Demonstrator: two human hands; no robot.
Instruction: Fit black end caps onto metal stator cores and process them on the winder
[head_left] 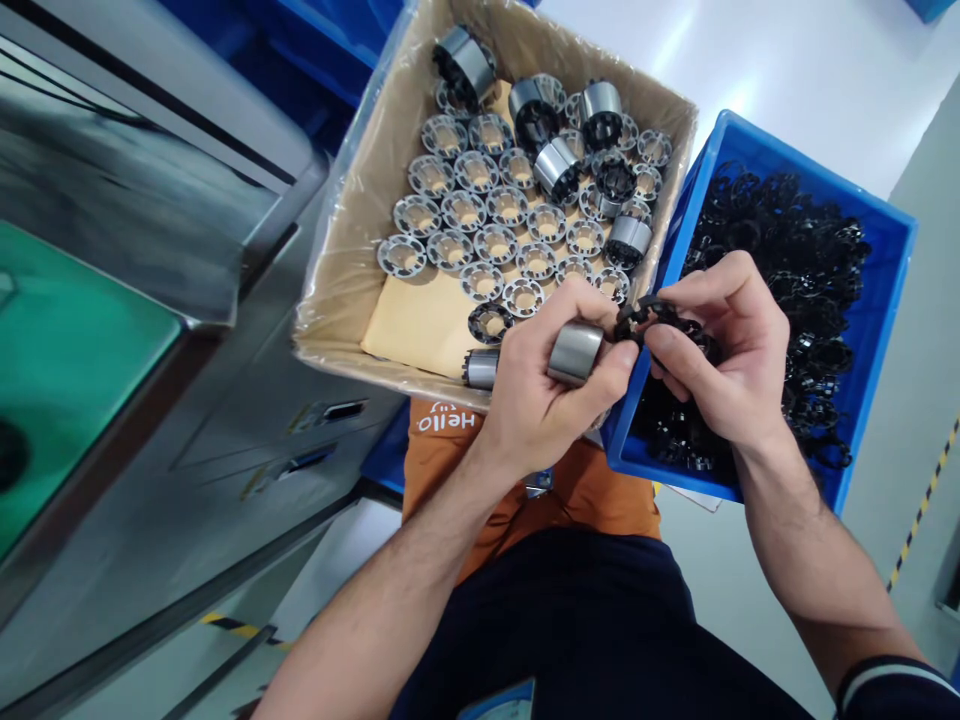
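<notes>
A silver metal cylinder (576, 352) sits in my left hand (536, 385), whose fingers and thumb wrap around it. At its right end, between the two hands, is a black toothed plastic ring (637, 318). My right hand (727, 345) pinches black ring pieces with thumb and forefinger; whether it holds one or more I cannot tell. Both hands are over the gap between a cardboard box (337, 300) and a blue plastic bin (874, 300). Loose black plastic rings (795, 250) fill the bin under my right hand.
Inside the box, several ring-ended metal cores (495, 243) stand in rows on yellow card; others (556, 168) lie tilted on top. A grey metal machine (247, 430) with a green surface (75, 370) stands left. Yellow-black tape (926, 500) marks the floor at right.
</notes>
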